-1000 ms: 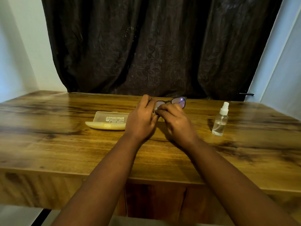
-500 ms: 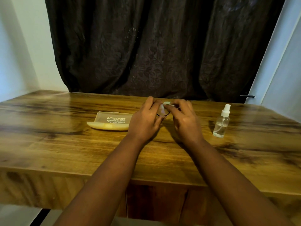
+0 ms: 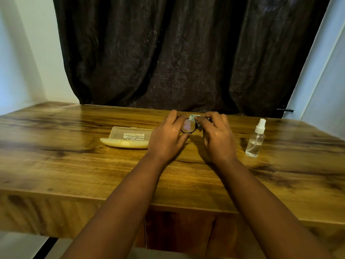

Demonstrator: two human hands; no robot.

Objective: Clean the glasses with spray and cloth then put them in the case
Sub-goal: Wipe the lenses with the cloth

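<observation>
I see the left hand point(image 3: 168, 136) with fingers curled round the glasses point(image 3: 188, 126), holding them above the bench point(image 3: 74, 165), while the right hand point(image 3: 217, 136) pinches the cloth point(image 3: 193, 117) against the frame's top. The open case point(image 3: 128, 138) lies just left of the hands; the spray point(image 3: 255, 140) stands upright to the right.
</observation>
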